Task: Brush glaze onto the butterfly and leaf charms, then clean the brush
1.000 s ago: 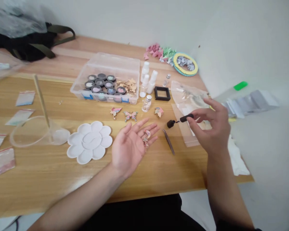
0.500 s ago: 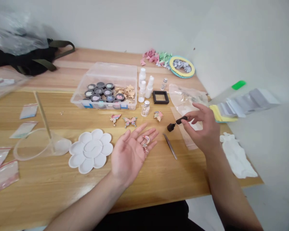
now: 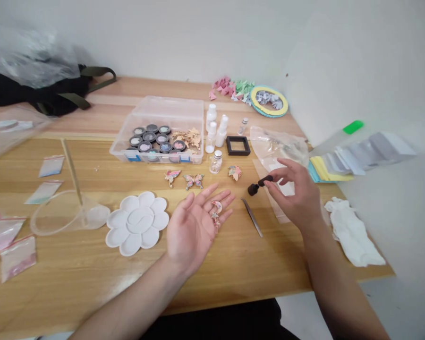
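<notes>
My left hand point(image 3: 187, 231) lies palm up over the table, fingers apart, with a moon-shaped enamel charm point(image 3: 216, 212) resting on its fingers. Above the tweezers, my right hand point(image 3: 293, 193) pinches a small black-capped applicator point(image 3: 264, 181) between thumb and fingertips. Its dark rounded tip point(image 3: 253, 190) points left, touching nothing. Metal tweezers point(image 3: 252, 217) lie on the table between my hands. Three enamel butterfly charms point(image 3: 193, 181) sit in a row just beyond my left fingers. A white flower-shaped palette point(image 3: 137, 223) lies left of my left hand.
A clear box point(image 3: 157, 132) holds several powder jars and gold pieces. Small white bottles point(image 3: 212, 134), a black square frame point(image 3: 238, 146) and a plastic bag point(image 3: 279, 146) stand behind the charms. A clear funnel point(image 3: 69, 213) and small zip bags point(image 3: 17, 258) lie left.
The whole scene sits lower in the view than before, as my head has shifted. My right hand has drawn slightly left with the applicator. My left hand keeps its pose.
</notes>
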A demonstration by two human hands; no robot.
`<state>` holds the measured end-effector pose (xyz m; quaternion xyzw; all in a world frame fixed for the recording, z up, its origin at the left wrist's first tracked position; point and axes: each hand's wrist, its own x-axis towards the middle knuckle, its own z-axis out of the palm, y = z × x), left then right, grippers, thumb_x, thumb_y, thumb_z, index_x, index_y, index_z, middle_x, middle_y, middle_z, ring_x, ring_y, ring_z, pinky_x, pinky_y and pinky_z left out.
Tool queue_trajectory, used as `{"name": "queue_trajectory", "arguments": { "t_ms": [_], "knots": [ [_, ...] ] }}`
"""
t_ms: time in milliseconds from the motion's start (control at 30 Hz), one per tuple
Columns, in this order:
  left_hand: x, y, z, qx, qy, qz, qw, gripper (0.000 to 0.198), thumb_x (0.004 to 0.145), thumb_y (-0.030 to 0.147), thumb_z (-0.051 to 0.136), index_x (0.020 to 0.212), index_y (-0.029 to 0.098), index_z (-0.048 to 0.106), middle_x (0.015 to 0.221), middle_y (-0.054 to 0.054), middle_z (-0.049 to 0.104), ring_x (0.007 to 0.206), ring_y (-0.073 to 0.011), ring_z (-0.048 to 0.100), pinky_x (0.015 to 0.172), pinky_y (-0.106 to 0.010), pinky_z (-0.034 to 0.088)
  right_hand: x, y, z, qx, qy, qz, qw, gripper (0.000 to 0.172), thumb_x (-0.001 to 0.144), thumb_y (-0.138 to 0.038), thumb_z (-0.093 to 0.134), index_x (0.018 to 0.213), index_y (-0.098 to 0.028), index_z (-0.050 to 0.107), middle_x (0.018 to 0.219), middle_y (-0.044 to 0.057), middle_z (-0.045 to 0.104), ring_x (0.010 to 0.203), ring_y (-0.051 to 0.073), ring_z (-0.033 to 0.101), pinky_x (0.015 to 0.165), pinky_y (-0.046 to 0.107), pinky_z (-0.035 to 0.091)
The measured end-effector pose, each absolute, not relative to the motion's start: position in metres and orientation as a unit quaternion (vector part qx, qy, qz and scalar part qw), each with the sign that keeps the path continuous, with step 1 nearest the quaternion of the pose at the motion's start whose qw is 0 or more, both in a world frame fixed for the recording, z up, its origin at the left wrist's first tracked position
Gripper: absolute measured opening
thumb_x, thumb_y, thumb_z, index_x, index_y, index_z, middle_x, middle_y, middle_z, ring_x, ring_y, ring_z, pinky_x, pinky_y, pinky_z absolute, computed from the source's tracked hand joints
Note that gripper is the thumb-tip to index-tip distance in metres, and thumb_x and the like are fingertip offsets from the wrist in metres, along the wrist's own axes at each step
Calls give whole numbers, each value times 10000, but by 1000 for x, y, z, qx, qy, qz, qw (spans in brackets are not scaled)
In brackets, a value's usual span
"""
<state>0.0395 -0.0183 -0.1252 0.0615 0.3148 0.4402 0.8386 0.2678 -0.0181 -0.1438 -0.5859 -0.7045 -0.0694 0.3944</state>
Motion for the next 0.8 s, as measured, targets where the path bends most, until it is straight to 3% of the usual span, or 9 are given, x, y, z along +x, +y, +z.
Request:
{"name": "queue_trajectory", "arguments": {
  "t_ms": [600, 800],
  "knots": [
    [38, -18, -132, 67, 287, 441, 848, 496, 931, 462, 424, 1260, 110, 537, 1267, -222, 641, 1243, -299, 605, 1042, -425, 420, 274, -19, -157, -599, -728, -32, 333, 519, 866, -337, 647, 1344, -231, 475, 938, 41, 747, 843, 210, 720, 705, 354, 586],
    [38, -19, -132, 75, 280, 437, 852, 498, 939, 465, 403, 1274, 115, 521, 1276, -222, 639, 1254, -296, 598, 1028, -416, 432, 276, -20, -156, -596, -734, -84, 315, 426, 897, -355, 606, 1295, -223, 531, 938, 55, 761, 866, 240, 726, 731, 386, 577]
  ]
}}
